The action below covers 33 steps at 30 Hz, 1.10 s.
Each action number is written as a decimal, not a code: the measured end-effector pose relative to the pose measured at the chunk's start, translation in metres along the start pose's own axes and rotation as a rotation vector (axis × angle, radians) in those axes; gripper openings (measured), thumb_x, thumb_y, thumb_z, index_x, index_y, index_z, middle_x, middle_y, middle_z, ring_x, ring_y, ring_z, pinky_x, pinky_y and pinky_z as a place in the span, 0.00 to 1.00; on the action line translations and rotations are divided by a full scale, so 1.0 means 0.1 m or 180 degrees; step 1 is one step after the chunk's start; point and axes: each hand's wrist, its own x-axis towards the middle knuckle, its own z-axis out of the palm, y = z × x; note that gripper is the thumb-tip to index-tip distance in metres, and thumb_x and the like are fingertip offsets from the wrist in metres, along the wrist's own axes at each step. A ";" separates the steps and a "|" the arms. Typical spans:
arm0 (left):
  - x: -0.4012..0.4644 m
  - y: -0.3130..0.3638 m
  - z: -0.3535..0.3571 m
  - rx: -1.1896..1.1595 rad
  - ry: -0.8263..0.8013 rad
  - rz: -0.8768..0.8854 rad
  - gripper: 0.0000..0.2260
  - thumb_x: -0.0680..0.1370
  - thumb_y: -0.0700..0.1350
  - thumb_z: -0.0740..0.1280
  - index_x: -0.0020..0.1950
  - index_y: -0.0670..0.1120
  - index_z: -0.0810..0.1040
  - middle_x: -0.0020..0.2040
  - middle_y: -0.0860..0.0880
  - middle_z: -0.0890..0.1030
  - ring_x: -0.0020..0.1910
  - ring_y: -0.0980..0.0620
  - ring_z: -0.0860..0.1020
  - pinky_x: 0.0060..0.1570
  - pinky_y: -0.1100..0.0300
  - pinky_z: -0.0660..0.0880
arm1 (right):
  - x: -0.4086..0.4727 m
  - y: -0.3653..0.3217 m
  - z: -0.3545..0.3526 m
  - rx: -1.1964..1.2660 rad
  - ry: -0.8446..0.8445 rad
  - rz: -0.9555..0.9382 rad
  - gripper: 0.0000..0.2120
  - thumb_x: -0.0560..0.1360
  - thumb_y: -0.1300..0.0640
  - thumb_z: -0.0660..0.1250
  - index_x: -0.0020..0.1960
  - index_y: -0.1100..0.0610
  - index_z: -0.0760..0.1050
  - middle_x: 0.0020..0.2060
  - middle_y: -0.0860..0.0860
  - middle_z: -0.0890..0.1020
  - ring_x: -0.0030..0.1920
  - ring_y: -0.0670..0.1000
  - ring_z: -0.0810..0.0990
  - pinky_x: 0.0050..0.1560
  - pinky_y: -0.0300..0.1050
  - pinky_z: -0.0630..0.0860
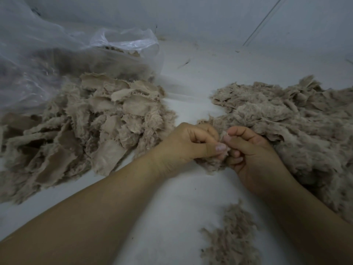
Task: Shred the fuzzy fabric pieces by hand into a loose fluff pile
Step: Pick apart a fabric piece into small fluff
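A heap of beige fuzzy fabric pieces (86, 123) lies on the left of the white surface, many showing their smooth backing. On the right spreads a second, fluffier heap of the same beige material (298, 127). Between them my left hand (189, 144) and my right hand (254, 150) meet, each pinching one small fuzzy fabric piece (210, 165) with thumb and curled fingers. Most of that piece is hidden under my fingers. A small pile of loose fluff (231, 236) lies on the surface below my right forearm.
A clear plastic bag (57, 60) holding more beige fabric lies at the back left, its mouth open toward the middle. The white surface (177, 199) meets a pale wall at the back. A few stray fibres lie near the wall.
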 end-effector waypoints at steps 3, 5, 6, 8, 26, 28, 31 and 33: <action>0.00 0.01 0.05 -0.0009 -0.0018 -0.0128 0.07 0.74 0.39 0.69 0.36 0.42 0.82 0.36 0.46 0.78 0.34 0.52 0.75 0.35 0.64 0.73 | 0.00 0.00 -0.01 0.0042 -0.0044 -0.0006 0.06 0.70 0.67 0.65 0.44 0.58 0.73 0.27 0.50 0.75 0.23 0.42 0.68 0.21 0.32 0.64; 0.03 -0.03 0.04 0.0029 0.0560 -0.0065 0.06 0.74 0.38 0.68 0.38 0.44 0.79 0.30 0.49 0.74 0.28 0.55 0.69 0.29 0.66 0.66 | 0.01 0.00 -0.02 0.0042 -0.0063 -0.0013 0.06 0.72 0.68 0.64 0.43 0.58 0.73 0.28 0.49 0.75 0.24 0.42 0.67 0.21 0.32 0.64; 0.05 -0.04 0.03 0.0065 0.0776 -0.0009 0.06 0.74 0.35 0.68 0.40 0.44 0.77 0.29 0.50 0.72 0.28 0.55 0.67 0.28 0.66 0.63 | 0.01 0.00 -0.02 0.0043 -0.0067 -0.0017 0.06 0.72 0.68 0.64 0.43 0.58 0.73 0.28 0.49 0.75 0.24 0.42 0.67 0.21 0.32 0.64; 0.08 -0.08 -0.01 0.0272 0.0866 0.0004 0.09 0.72 0.33 0.71 0.46 0.45 0.77 0.32 0.50 0.69 0.30 0.54 0.65 0.29 0.64 0.64 | 0.00 0.00 -0.03 0.0055 -0.0091 -0.0028 0.06 0.70 0.67 0.66 0.43 0.58 0.73 0.29 0.49 0.75 0.24 0.42 0.67 0.21 0.32 0.64; 0.07 -0.03 -0.07 0.0418 0.1718 0.0145 0.12 0.78 0.34 0.66 0.34 0.42 0.76 0.26 0.53 0.74 0.24 0.59 0.69 0.26 0.67 0.65 | 0.01 -0.05 -0.05 0.0262 -0.0186 0.0123 0.10 0.74 0.69 0.58 0.39 0.59 0.75 0.29 0.52 0.75 0.22 0.42 0.65 0.19 0.32 0.62; 0.06 -0.03 -0.07 0.0345 0.1703 0.0165 0.13 0.78 0.34 0.67 0.34 0.44 0.77 0.26 0.55 0.76 0.24 0.61 0.71 0.26 0.69 0.67 | -0.03 -0.05 -0.03 -0.0010 -0.0439 0.0073 0.09 0.68 0.61 0.61 0.32 0.58 0.78 0.27 0.54 0.74 0.21 0.44 0.64 0.20 0.33 0.61; 0.06 -0.04 -0.02 0.0299 0.1534 0.0160 0.13 0.77 0.35 0.68 0.34 0.46 0.79 0.26 0.54 0.77 0.24 0.60 0.71 0.24 0.69 0.67 | -0.04 -0.04 -0.02 -0.0175 -0.0451 0.0179 0.12 0.67 0.53 0.64 0.29 0.58 0.77 0.24 0.53 0.71 0.20 0.44 0.62 0.20 0.33 0.57; 0.05 -0.04 0.03 0.0145 0.1382 0.0127 0.12 0.77 0.35 0.68 0.35 0.46 0.79 0.27 0.52 0.77 0.23 0.59 0.71 0.23 0.69 0.66 | -0.02 -0.03 -0.02 -0.0087 -0.0454 0.0193 0.10 0.68 0.54 0.68 0.31 0.56 0.73 0.24 0.50 0.68 0.20 0.42 0.61 0.19 0.32 0.57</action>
